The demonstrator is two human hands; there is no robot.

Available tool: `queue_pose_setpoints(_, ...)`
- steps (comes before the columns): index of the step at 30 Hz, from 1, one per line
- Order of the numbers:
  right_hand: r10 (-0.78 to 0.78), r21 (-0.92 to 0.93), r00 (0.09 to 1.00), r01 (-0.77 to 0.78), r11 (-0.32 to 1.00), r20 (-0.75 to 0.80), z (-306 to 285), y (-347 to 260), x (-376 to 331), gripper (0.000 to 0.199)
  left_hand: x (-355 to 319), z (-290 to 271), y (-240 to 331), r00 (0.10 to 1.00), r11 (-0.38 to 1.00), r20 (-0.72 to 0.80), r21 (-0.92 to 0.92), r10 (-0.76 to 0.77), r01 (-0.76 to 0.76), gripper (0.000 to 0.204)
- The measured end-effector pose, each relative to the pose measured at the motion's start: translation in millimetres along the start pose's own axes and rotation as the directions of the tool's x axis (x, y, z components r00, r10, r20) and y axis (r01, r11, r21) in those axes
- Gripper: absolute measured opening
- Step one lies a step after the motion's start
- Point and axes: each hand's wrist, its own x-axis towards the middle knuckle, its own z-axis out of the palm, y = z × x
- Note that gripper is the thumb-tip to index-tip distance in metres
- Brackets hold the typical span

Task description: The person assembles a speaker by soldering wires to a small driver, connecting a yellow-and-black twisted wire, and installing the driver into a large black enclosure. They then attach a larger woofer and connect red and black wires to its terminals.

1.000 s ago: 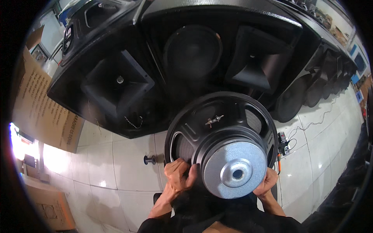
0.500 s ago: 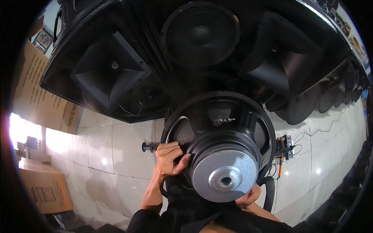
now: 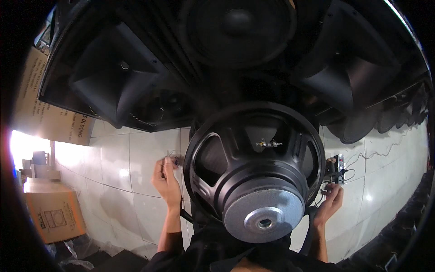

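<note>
A large black-framed speaker driver [image 3: 267, 167] rests magnet side up in front of me, its silver round magnet [image 3: 265, 217] toward me. Metal terminals [image 3: 269, 144] show on its far side. To the left of the driver, my left hand [image 3: 166, 181] is closed at a small wire spool [image 3: 176, 161], which the fingers partly cover. A thin wire end sticks up there. Right of the driver, my right hand [image 3: 331, 203] has its fingers curled where the orange-handled soldering iron lies; the hand hides the handle.
Big black speaker cabinets with horns [image 3: 120, 75] and a mounted woofer [image 3: 238, 31] stand ahead. A power strip [image 3: 340, 168] with cables lies on the tiled floor [image 3: 113, 154] at right. Cardboard boxes [image 3: 52, 217] stand at left. More round black speakers [image 3: 355, 127] line the right.
My left hand has left the driver's rim and moved out to the spool. My right hand has come from beside the magnet to the soldering iron. The view has shifted slightly.
</note>
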Motion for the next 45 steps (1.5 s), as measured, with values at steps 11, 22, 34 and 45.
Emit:
queue_pose_setpoints(11,0.473,0.226,0.621,-0.724,0.652,0.625,-20,65,15,0.059,-30,-2,-26,0.633,0.398,0.615,-0.492,-0.470,0.774,0.060)
queue_pose_setpoints(22,0.324,0.384,0.590,-0.765,0.517,0.740,-2,75,4,0.067,-32,-9,-67,0.562,0.352,0.669,-0.439,-0.486,0.827,0.059)
queue_pose_setpoints(34,0.409,0.346,0.605,-0.761,0.549,0.683,3,55,-2,0.073,-30,-12,-68,0.545,0.382,0.687,-0.396,-0.480,0.835,0.062)
queue_pose_setpoints(45,0.378,0.359,0.637,-0.726,0.587,0.671,1,62,1,0.063,-31,-8,-57,0.564,0.396,0.671,-0.408,-0.481,0.823,0.067)
